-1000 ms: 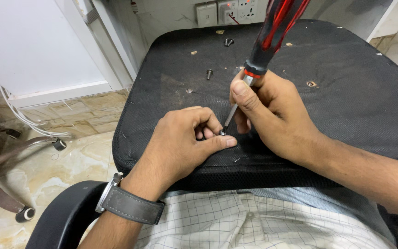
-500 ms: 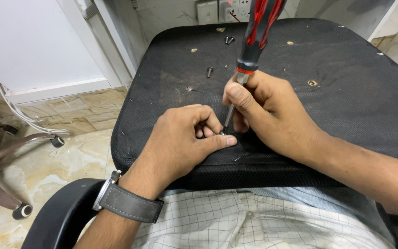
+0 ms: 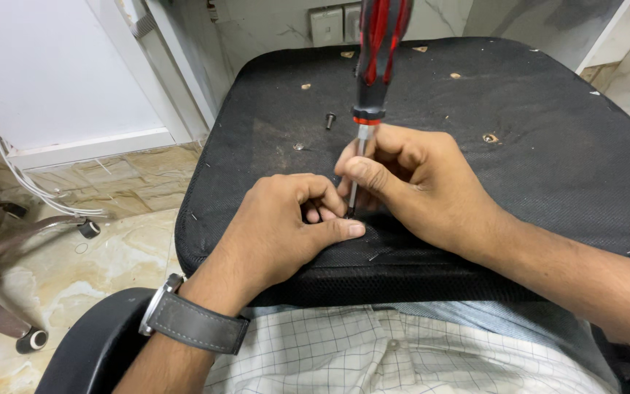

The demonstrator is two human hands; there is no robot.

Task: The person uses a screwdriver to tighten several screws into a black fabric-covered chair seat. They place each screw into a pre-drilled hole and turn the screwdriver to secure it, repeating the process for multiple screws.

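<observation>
While pinching the thin metal shaft of the screwdriver point(image 3: 368, 80) between thumb and fingers, right hand point(image 3: 410, 186) closed low on it. Handle now nearly upright, tilted to the right a second ago, so squarer on the screw point(image 3: 349, 212). Left hand point(image 3: 282, 230) curled shut, thumb and forefinger steadying that screw on the black seat cushion point(image 3: 548, 146). Loose screw point(image 3: 329, 118) farther back.

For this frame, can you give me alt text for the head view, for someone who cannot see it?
A right hand steadies the shaft of a red-and-black screwdriver, tip down at a spot on a black seat cushion, where the left hand pinches around the tip. A loose screw lies farther back on the cushion.
</observation>
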